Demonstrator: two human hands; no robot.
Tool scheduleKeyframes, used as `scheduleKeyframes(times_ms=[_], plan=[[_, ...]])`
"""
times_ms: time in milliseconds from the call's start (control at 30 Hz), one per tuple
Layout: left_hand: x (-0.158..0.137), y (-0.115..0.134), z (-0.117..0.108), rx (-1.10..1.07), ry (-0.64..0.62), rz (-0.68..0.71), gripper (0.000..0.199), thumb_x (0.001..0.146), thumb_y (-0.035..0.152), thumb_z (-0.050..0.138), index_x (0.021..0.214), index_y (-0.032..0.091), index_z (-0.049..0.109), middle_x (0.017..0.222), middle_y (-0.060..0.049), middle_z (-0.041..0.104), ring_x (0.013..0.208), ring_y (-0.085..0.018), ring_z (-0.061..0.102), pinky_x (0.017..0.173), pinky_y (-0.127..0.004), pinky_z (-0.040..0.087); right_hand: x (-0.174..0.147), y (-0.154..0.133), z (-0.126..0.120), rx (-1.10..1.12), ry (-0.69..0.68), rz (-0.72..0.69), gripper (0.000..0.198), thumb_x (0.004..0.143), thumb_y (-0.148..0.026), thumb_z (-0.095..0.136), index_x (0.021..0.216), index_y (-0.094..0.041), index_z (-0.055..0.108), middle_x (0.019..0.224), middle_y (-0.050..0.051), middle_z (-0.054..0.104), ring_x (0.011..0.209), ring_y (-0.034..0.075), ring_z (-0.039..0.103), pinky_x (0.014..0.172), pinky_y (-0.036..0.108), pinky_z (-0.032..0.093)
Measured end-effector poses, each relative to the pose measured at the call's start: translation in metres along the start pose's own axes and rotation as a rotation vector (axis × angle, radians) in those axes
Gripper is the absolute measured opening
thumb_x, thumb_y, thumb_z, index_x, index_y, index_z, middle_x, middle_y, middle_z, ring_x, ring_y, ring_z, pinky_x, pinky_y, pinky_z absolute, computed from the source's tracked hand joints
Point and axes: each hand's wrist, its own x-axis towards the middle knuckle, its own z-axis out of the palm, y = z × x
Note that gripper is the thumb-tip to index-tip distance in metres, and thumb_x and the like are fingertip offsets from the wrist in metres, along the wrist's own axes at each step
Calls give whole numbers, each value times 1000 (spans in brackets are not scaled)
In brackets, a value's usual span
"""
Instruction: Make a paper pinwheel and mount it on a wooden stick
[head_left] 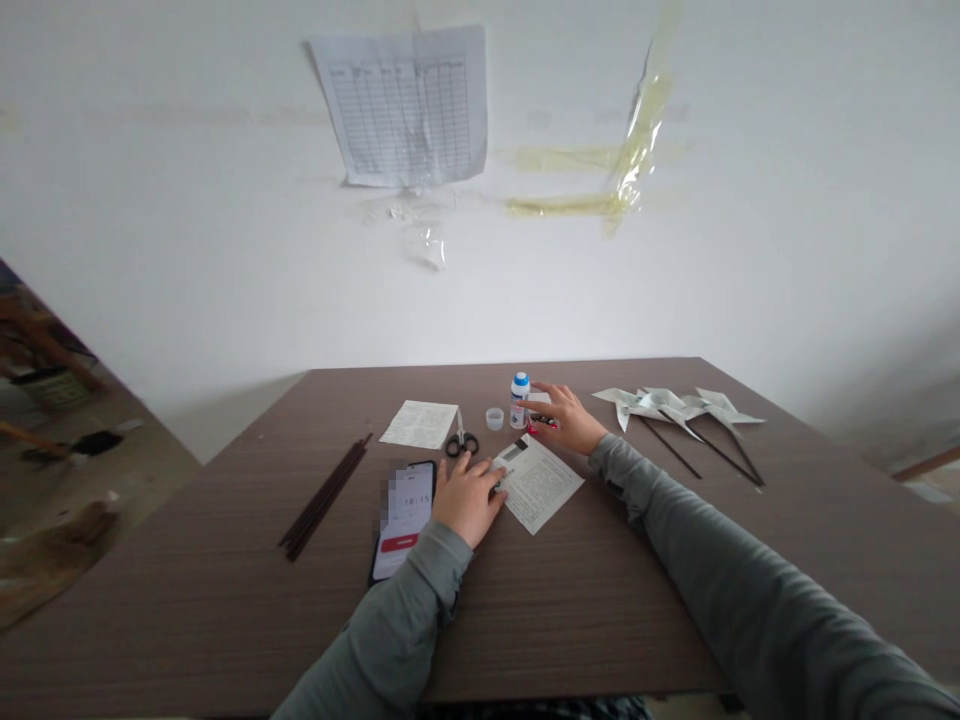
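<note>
My left hand (469,499) lies with its fingers spread, the fingertips at the left corner of a square of printed paper (541,487). Beyond that paper my right hand (569,415) is stretched out, palm down and fingers apart, just right of a small white bottle with a blue cap (519,405). Under its fingers a pink-red object (541,424) shows in part; its kind is hidden. Black-handled scissors (462,442) lie past my left fingertips, next to a second printed paper (420,424). A small translucent cup (494,418) stands left of the bottle.
Several paper pinwheels (664,405) on dark sticks lie at the right. A bundle of dark sticks (326,500) is at the left, and a phone (405,520) lies by my left wrist. The table (225,580) meets a white wall behind.
</note>
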Motion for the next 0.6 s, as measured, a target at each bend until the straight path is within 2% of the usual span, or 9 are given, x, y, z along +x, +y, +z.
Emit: scheduleKeyframes(times_ms=[167,300,600], plan=[[0,1,-2,-5,-42,-28,54,123,27,72,175,36,87,194,-10,75,193,-49,53,159,-87,35,11,3,11,4,-20,31,66,113,-26,90,176,-46,85,190,13,71,166,47,67,141,73,58],[-1,3,-3,1,-38,-32,55,124,26,70,177,32,85,194,-12,74,192,-49,54,159,-88,35,14,3,14,19,-15,43,67,113,-23,87,176,-47,85,187,12,75,165,47,68,140,74,59],[-1,3,-4,0,-37,-35,55,123,28,71,175,35,87,193,-11,75,190,-48,55,158,-88,37,19,4,24,97,85,58,65,104,-11,79,159,-42,96,170,12,85,154,43,77,137,71,62]])
